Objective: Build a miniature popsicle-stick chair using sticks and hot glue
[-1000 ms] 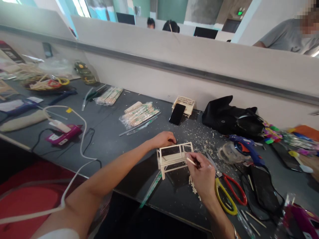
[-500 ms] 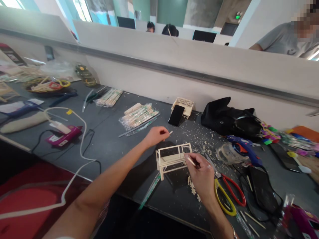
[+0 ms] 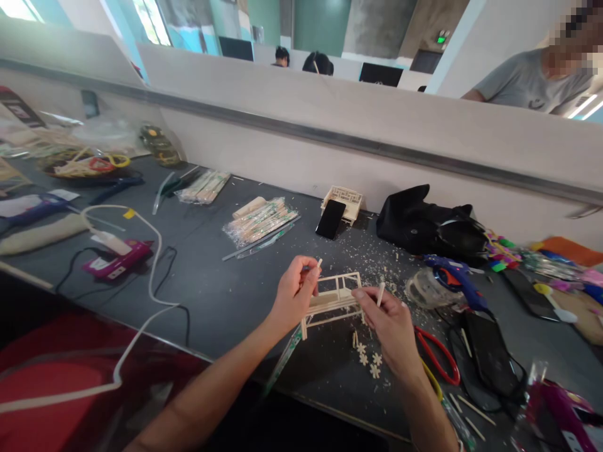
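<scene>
Dark grey table (image 3: 221, 295) here, pretty messy, wood crumbs all over and a pale partition wall on the far side. Near the front edge sits a little wooden stick frame (image 3: 332, 300), between both hands. Left hand (image 3: 293, 296) pinches a short stick piece (image 3: 319, 263) right at the frame's left end, right hand (image 3: 392, 326) pinches another small stick (image 3: 380, 293) just off its right end. Red-handled scissors (image 3: 440, 361) lie just right of that, a blue glue gun (image 3: 452, 279) farther back.
</scene>
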Motion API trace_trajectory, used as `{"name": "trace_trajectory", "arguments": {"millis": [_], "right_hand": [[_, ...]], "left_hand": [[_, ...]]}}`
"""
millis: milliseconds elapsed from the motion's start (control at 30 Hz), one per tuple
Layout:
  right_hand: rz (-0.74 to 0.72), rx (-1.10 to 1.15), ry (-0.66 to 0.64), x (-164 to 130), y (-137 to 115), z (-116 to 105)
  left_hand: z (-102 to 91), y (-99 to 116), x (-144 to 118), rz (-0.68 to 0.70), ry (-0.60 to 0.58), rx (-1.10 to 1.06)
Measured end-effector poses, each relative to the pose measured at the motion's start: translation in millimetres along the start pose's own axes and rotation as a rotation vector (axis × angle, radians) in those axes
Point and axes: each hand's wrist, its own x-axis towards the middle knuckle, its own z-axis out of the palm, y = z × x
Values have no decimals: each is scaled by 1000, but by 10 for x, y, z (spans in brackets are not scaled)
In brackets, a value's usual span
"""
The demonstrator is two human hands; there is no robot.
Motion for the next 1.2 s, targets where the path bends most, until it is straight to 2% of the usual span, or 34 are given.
{"name": "trace_trajectory", "arguments": {"millis": [100,267,400,600,867,933,1033,1200], "right_hand": [[5,16,-13,66,-41,-108],[-167,-150,30,304,-311,-204],[-249,-223,-46,518,-441,-66],[-325,-190,-213,616,-412,188],[-417,-286,-226,534,-393,182],[-420,-299,-225,513,-379,171],[-424,-333,-222,489,-358,153],[-454,-440,-265,456,-372,110]], "left_hand": [[-34,-51,100,6,-30,18],[-105,-97,310,-21,-175,12],[-116,-111,382,-41,-181,-14],[-126,-99,357,107,-233,31],[-134,-42,311,134,-285,3],[-150,-23,301,83,-287,-21],[-187,4,298,-79,-291,-67],[-215,62,299,-238,-391,-93]]}}
